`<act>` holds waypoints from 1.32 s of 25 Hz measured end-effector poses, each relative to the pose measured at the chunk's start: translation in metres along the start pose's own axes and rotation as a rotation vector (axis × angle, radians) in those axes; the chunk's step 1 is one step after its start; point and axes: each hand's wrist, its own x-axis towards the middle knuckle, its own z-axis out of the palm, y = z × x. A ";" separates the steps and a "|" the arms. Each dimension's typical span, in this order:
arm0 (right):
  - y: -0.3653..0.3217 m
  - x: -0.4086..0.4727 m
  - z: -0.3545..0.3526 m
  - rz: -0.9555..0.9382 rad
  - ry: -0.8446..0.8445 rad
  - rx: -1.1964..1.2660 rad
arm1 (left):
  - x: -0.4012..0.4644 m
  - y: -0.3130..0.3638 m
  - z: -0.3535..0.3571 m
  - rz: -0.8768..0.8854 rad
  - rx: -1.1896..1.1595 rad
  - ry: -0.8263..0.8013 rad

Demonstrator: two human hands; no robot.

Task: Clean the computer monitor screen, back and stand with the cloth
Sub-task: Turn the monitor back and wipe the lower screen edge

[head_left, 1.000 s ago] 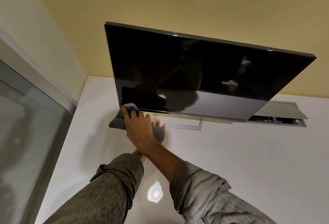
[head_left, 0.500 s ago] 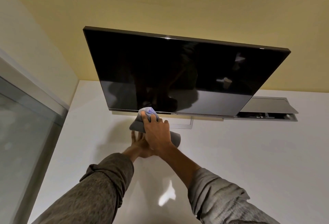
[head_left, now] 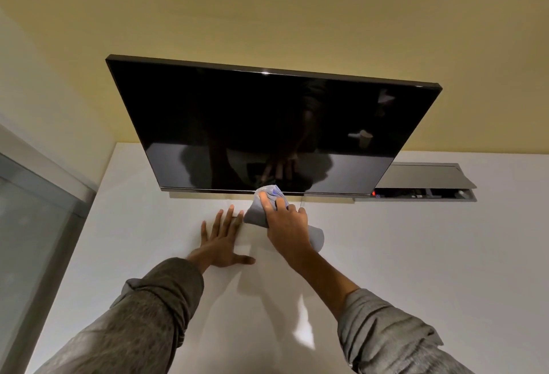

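Note:
A black computer monitor (head_left: 267, 124) stands on the white desk (head_left: 416, 255), screen dark and tilted toward me. My right hand (head_left: 285, 225) grips a grey cloth (head_left: 255, 213) and presses its top against the middle of the monitor's lower bezel. My left hand (head_left: 221, 238) lies flat on the desk just left of the cloth, fingers spread, holding nothing. The stand is mostly hidden behind my hands and the cloth.
An open cable hatch (head_left: 421, 185) with a raised grey lid is set into the desk behind the monitor's right corner. A yellow wall (head_left: 297, 11) backs the desk. A glass partition (head_left: 35, 240) runs along the left side.
My right hand has slid the cloth rightward along the lower bezel from the left corner to the middle. My left hand has come out from under it and now lies flat and spread.

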 end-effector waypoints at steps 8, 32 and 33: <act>0.063 -0.014 0.005 0.099 -0.029 -0.019 | 0.009 0.000 0.009 -0.005 -0.024 0.029; 0.186 -0.048 -0.008 0.300 0.059 -0.190 | 0.010 0.002 0.011 -0.011 -0.022 0.032; 0.189 -0.048 -0.008 0.304 0.041 -0.185 | 0.010 0.002 0.011 -0.009 -0.023 0.029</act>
